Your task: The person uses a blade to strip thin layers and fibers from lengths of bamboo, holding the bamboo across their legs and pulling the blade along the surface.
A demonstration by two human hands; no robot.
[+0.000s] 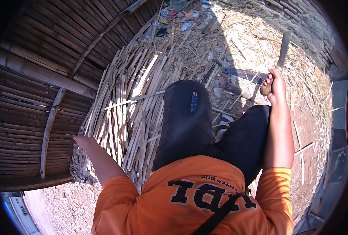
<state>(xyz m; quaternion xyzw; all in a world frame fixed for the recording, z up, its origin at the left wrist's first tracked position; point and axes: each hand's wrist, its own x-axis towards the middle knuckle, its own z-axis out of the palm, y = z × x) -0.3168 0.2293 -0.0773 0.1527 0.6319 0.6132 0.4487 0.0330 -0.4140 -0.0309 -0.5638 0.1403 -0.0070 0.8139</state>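
My right hand [276, 85], closed, grips a machete [284, 49] by its wooden handle. The blade points up and away, over straw-littered ground. Out to the left, my left hand [84, 141] reaches beside a slatted bamboo wall. Its fingers are mostly hidden, and a tiny pale tip shows just past them; whether it is held I cannot make out. Between that hand and my left knee spreads a heap of split bamboo strips [121, 117]. One loose strip [132, 100] lies crosswise on the heap, reaching to my knee.
The slatted bamboo wall [21, 98] rises on the left. Shavings and straw [256, 47] cover the sunlit ground ahead, with scraps of litter [186, 26] at the far end. A dark flat board-like piece [244, 73] lies beyond my right knee. A brick wall [299, 19] stands far right.
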